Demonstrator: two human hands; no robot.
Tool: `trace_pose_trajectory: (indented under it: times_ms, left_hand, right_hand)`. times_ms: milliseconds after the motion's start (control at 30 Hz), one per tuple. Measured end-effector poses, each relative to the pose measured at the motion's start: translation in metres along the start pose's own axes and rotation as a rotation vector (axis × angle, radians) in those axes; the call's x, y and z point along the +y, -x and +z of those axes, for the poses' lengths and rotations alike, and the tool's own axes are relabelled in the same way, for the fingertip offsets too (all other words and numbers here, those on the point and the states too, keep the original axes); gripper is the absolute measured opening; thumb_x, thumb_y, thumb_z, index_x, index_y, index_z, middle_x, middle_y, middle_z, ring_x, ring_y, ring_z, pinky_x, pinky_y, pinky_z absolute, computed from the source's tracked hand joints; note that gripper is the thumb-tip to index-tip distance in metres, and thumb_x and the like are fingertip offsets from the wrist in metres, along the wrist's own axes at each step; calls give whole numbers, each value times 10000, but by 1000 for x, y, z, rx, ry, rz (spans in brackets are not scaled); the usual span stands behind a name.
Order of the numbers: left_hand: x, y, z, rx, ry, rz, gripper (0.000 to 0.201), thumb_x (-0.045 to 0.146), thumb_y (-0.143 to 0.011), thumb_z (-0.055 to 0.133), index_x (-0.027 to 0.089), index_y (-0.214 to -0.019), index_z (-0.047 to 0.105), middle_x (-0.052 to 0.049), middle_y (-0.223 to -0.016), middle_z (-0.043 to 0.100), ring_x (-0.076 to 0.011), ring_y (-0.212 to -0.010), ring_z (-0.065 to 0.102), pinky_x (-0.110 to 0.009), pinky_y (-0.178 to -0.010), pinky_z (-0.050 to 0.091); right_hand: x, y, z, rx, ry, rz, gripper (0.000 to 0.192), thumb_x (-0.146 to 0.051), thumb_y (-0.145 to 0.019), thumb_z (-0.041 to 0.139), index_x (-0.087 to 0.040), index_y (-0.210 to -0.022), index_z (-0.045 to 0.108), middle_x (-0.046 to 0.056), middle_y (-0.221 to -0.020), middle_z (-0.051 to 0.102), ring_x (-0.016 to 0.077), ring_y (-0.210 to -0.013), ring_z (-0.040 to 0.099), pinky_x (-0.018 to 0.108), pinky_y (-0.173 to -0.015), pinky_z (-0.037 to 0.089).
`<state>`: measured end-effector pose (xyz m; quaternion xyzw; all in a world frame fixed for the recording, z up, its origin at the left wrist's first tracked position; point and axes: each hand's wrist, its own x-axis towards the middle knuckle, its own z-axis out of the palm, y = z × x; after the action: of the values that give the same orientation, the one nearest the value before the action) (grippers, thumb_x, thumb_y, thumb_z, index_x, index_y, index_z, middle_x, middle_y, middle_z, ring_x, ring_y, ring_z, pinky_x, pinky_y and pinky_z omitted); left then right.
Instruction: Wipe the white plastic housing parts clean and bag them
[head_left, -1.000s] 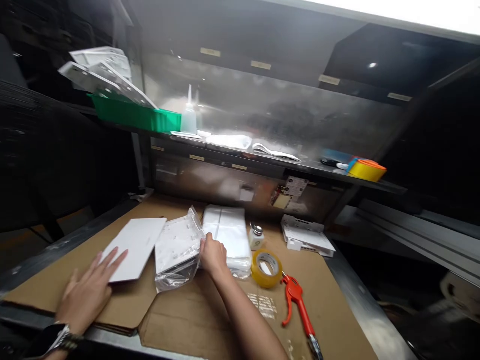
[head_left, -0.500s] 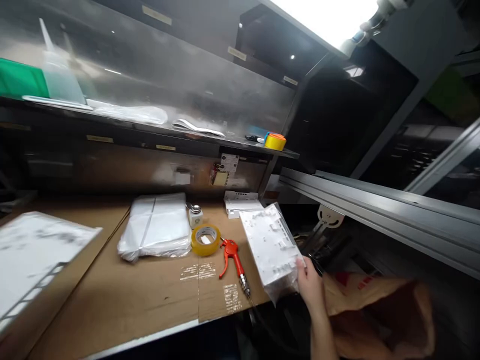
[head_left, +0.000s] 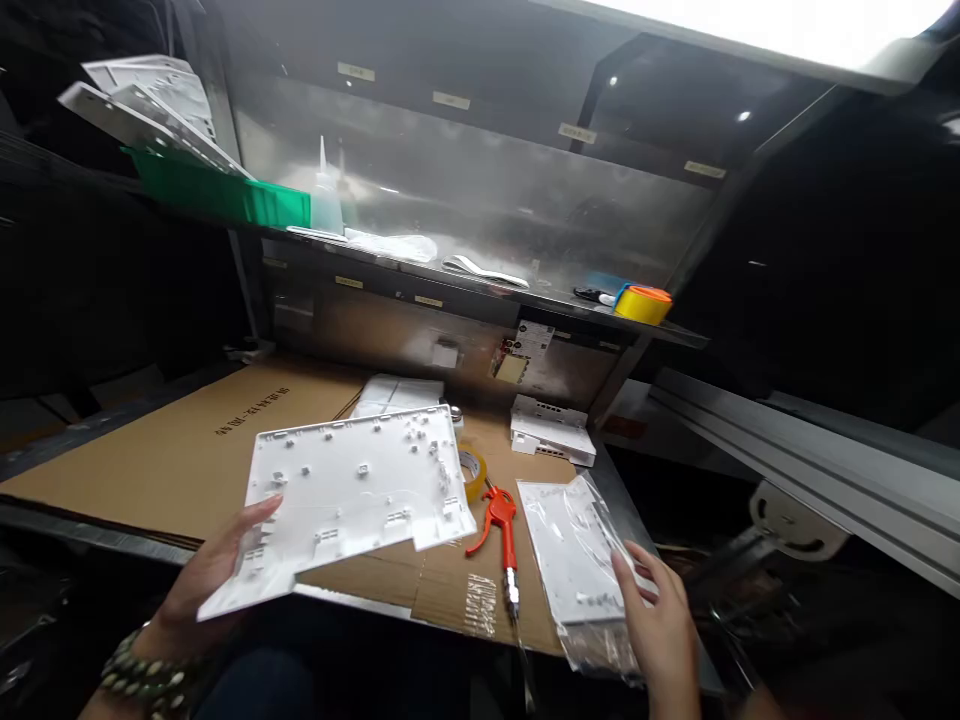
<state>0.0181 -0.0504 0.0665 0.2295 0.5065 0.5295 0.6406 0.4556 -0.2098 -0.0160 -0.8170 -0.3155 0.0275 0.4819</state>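
Head view: left hand (head_left: 199,585) is pinching white plastic panel (head_left: 352,495) at its near-left corner, holding it tilted above the cardboard-covered surface (head_left: 187,455). Right hand (head_left: 660,625) w/ fingers spread is resting on bagged panel (head_left: 574,555) by the red air gun (head_left: 502,530). Pinch looks thin; prob. worth supporting the panel's underside.
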Motion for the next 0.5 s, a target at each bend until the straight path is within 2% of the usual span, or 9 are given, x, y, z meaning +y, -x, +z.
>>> trace_pose_trajectory:
  times_ms: [67,167,267,333,400,500]
  left_hand:
    - [-1,1,4,-32,0,-14,373,232,-877,702,56,-1205,710,-103,-1058,813,-292,-1112,744,-321,-905,651]
    - [-3,-6,7,-70,-27,-8,349,250,-874,742,70,-1173,727,-106,-1082,809,-302,-1145,732,-332,-935,641]
    - [-7,-13,11,-65,-60,41,305,263,-840,779,116,-1105,751,-80,-1129,802,-283,-1221,698,-273,-986,604]
    - [-14,-15,13,-98,-80,63,377,352,-788,831,158,-1102,752,-70,-1143,800,-305,-1218,700,-279,-958,622]
    - [-26,-17,9,-143,-118,72,548,480,-701,895,182,-1133,740,-82,-1133,802,-354,-1154,727,-329,-877,663]
    - [-45,-31,-8,-181,-200,111,706,584,-592,945,202,-1146,731,-84,-1103,810,-377,-1103,738,-346,-864,665]
  right_hand:
    - [-41,16,17,-176,-216,-72,571,-691,-848,636,-238,-1186,722,134,-1352,667,326,-1218,642,437,-974,564]
    - [-90,39,44,-425,-439,-49,564,-675,-866,675,-237,-1219,710,122,-1278,722,301,-1161,682,428,-984,569]
    - [-114,60,68,-659,-685,58,674,-733,-915,584,-210,-1337,629,150,-1180,756,296,-1044,734,432,-872,610]
    - [-122,73,85,-796,-816,148,732,-768,-926,531,-203,-1389,565,172,-1224,741,307,-1035,749,434,-804,629]
    - [-128,83,103,-838,-914,228,727,-778,-918,539,-206,-1367,551,171,-1264,721,309,-1044,756,441,-799,642]
    - [-141,90,132,-728,-1042,313,616,-697,-909,639,-231,-1306,565,100,-1123,741,265,-979,759,444,-844,649]
